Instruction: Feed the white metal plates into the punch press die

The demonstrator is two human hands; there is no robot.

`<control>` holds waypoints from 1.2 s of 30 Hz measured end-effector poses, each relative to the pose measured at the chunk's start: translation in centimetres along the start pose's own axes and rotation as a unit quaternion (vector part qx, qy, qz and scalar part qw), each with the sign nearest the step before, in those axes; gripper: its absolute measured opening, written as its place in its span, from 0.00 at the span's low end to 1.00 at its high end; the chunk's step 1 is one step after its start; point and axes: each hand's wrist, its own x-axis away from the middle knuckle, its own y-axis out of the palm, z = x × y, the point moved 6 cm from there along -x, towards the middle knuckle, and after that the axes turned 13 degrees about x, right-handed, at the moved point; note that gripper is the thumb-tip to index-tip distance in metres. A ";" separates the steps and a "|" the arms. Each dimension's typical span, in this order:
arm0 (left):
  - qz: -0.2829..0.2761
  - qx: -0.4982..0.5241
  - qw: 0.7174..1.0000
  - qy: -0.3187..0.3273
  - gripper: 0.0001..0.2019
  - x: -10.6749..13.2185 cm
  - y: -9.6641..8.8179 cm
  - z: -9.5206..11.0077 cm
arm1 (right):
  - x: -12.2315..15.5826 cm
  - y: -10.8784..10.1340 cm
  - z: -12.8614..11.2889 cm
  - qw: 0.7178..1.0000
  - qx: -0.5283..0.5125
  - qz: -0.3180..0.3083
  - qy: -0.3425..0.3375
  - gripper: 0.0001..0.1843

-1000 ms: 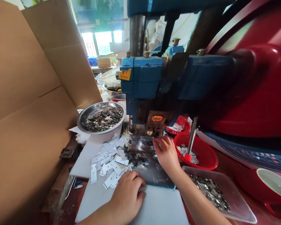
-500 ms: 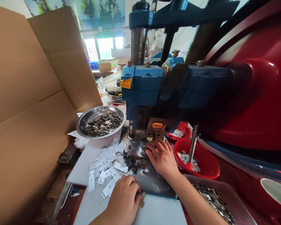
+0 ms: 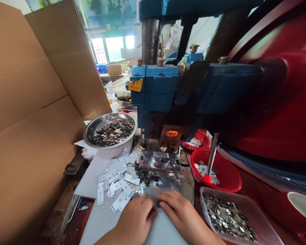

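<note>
My left hand [image 3: 137, 216] is closed at the front edge of the dark metal bed plate [image 3: 186, 185]; whatever its fingers hold is hidden. Close on its right, my right hand [image 3: 180, 212] has its fingers curled together and pointing toward the left hand; a small thing between them cannot be made out. Beyond both hands stands a blue press [image 3: 159, 90], its steel die block [image 3: 161, 160] uncovered below the punch. Flat silver plates [image 3: 123, 194] with holes lie in a loose heap to the left of the bed.
A steel bowl [image 3: 90, 134] of dark metal pieces stands at left, beside tall cardboard [image 3: 35, 112]. On the right are a red basin [image 3: 231, 175] with silver parts and a clear tub [image 3: 264, 221] of small metal pieces. The press's large red wheel cover [image 3: 290, 112] fills the far right.
My right hand has drawn back from the die toward me and now sits next to my left hand. The small brownish piece seen at my left fingertips is out of sight. The view has tilted slightly.
</note>
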 end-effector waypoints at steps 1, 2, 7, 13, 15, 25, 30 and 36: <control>0.011 0.015 1.000 0.012 0.08 -0.6 -0.6 0.3 | -0.2 -0.2 0.3 1.000 -0.010 0.012 0.006 0.12; 0.034 0.034 0.999 0.025 0.08 -1.5 -1.4 0.6 | -0.6 -0.6 0.8 0.999 -0.012 0.036 0.014 0.13; 0.149 0.099 0.982 0.066 0.08 -8.1 -6.1 1.7 | -3.6 -3.4 4.5 0.976 0.052 0.199 0.067 0.14; 0.180 0.066 0.980 0.055 0.06 -13.6 -7.0 1.6 | -6.6 -5.0 5.9 0.957 0.113 0.266 0.035 0.14; 0.181 0.068 0.980 0.052 0.06 -14.2 -6.6 1.5 | -7.1 -4.8 5.8 0.959 0.124 0.255 0.025 0.16; 0.187 0.060 0.979 0.060 0.05 -14.9 -6.0 0.4 | -7.7 -3.8 6.4 0.963 0.169 0.210 0.019 0.19; 0.205 0.054 0.975 0.070 0.05 -15.0 -6.0 -0.1 | -7.6 -4.0 5.1 0.951 0.259 0.166 0.036 0.19; 0.160 0.078 0.981 0.075 0.05 -15.2 -5.6 0.2 | -7.9 -4.1 4.6 0.949 0.287 0.123 0.035 0.19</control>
